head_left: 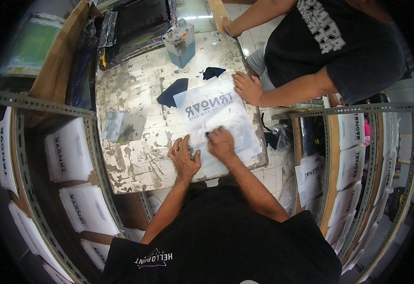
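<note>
A white printed sheet or bag [202, 125], its dark lettering facing away from me, lies on the worn table [136, 165]. My right hand [222, 144] is closed on a small dark wad [208, 135], perhaps cloth, and presses it against the sheet's middle. Beside the sheet's left edge my left hand [184, 157] rests with its fingers spread, holding nothing. Dark blue cloth scraps, one [174, 93] left of the sheet and another [213, 72] beyond it, lie on the table. Across the right side, a co-worker's hand [248, 88] touches the sheet's far corner.
A clear jug of bluish liquid [180, 45] stands at the table's far side. A second translucent container [122, 126] is at the left. Metal racks with stacked white printed bags [86, 208] flank me, with more bags [348, 165] on the right. The co-worker [325, 52] stands at far right.
</note>
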